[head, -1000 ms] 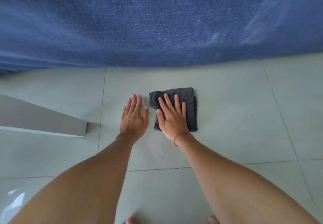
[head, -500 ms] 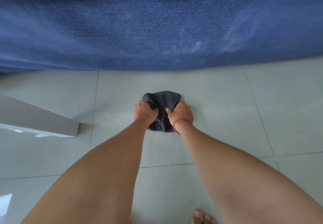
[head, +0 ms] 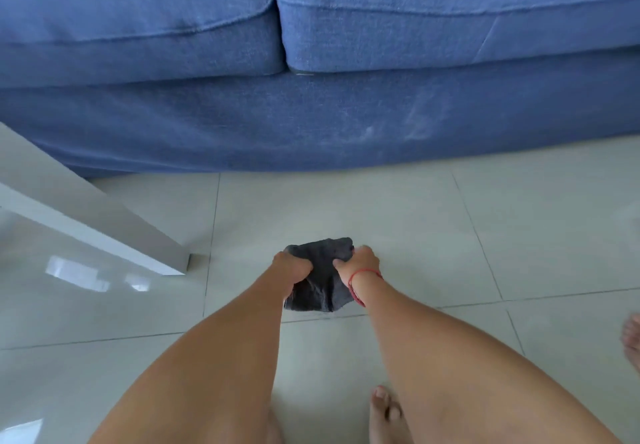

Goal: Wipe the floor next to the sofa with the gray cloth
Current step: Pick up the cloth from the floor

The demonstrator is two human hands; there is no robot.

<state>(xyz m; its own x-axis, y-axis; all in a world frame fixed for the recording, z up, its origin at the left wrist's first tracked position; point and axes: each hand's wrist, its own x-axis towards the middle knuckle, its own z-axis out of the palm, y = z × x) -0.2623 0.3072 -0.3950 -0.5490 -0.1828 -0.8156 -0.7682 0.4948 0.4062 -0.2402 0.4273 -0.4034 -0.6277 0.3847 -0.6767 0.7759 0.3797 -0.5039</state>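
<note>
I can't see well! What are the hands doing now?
Left hand: closed, gripping the gray cloth.
Right hand: closed, gripping the same cloth.

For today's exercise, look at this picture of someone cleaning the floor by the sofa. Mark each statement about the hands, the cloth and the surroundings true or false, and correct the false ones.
1. Both hands grip the gray cloth. True: the left hand and the right hand each hold a bunched side.
2. The cloth lies spread flat under open palms. False: it is gathered up between two closed hands.
3. The sofa is blue. True.
4. A red string is on the left wrist. False: the red string circles the right wrist.
5. The cloth touches the sofa. False: bare tiled floor lies between them.
</note>
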